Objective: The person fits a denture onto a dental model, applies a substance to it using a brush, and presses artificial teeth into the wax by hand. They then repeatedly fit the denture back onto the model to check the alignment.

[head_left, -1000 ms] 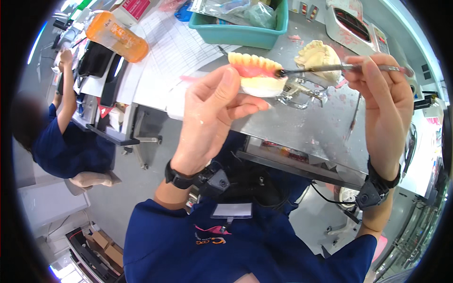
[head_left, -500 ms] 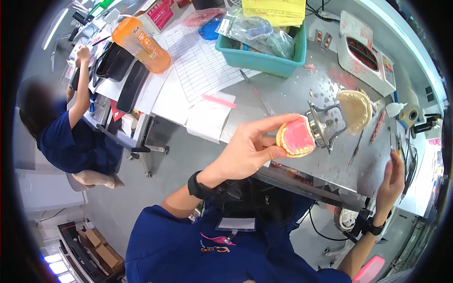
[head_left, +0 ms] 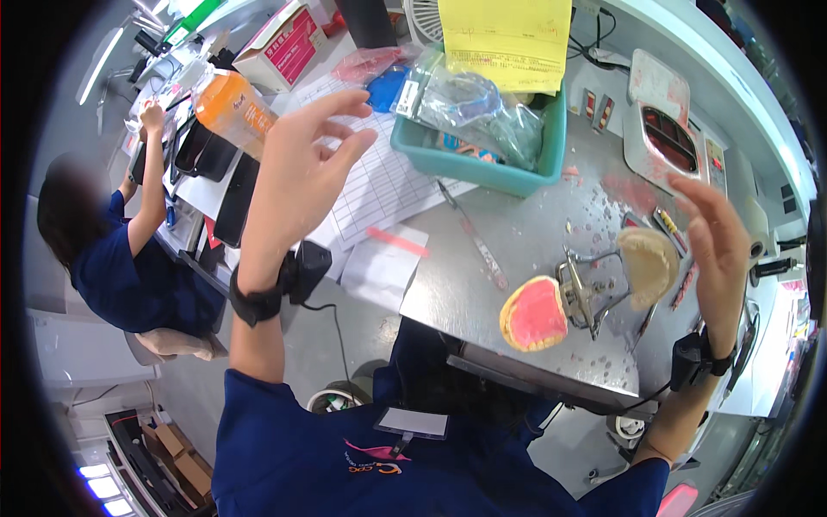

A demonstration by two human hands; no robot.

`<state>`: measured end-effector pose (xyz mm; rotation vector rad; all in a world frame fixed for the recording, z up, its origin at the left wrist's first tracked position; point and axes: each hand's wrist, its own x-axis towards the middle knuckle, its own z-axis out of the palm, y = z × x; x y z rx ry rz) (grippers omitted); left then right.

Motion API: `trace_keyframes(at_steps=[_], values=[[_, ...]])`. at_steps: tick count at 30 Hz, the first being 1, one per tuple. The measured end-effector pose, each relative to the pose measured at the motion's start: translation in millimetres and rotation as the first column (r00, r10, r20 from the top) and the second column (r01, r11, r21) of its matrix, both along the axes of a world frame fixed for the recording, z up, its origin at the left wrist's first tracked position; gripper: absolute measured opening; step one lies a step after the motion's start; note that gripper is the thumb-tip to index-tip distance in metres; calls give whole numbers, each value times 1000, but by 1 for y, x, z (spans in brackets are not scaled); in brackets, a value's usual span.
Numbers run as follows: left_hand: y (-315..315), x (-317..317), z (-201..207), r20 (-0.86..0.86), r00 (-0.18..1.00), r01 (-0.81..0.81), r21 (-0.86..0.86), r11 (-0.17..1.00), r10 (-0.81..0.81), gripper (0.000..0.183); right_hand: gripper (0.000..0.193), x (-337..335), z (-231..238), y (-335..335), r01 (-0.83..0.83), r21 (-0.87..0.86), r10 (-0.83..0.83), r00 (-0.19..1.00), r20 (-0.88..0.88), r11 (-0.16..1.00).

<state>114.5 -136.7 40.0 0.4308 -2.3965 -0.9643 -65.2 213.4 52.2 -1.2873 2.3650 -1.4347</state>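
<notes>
A metal dental articulator (head_left: 579,297) lies opened out at the near edge of the metal bench. On its left side is a plaster dental cast with a pink wax base (head_left: 538,317) and a row of teeth; on its right, a cream plaster cast (head_left: 648,263). My left hand (head_left: 306,164) is raised beside the orange bottle, fingers apart and holding nothing. Over the bench's right side, near the cream cast, my right hand (head_left: 717,241) is lifted with its fingers stretched out. Neither hand touches the articulator.
A teal basket (head_left: 482,177) holds plastic bags and a yellow sheet. Behind my right hand stands a wax heater (head_left: 659,129). A thin metal tool (head_left: 478,241) lies mid-bench. The orange bottle (head_left: 233,112) stands at the left, near a seated co-worker (head_left: 129,250).
My left hand has let go of the pink-based cast and moved up and left. The articulator now rests on the bench. My right hand has risen toward the wax heater.
</notes>
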Motion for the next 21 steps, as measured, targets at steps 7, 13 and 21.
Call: trace_keyframes(at_steps=[7, 13, 21], values=[[-14, -60, 8, 116, 969, 246, -433, 867, -217, 44, 88, -15, -22, 10, -361, -6, 309, 788, 532, 933], [2, -130, 48, -27, 899, 415, -271, 868, -438, 30, 93, -24, -29, 13, -416, 84, 315, 792, 523, 906], [8, -170, 30, -357, 857, 202, -429, 880, -371, 22, 92, -24, -27, 10, -447, 73, 349, 780, 519, 891]])
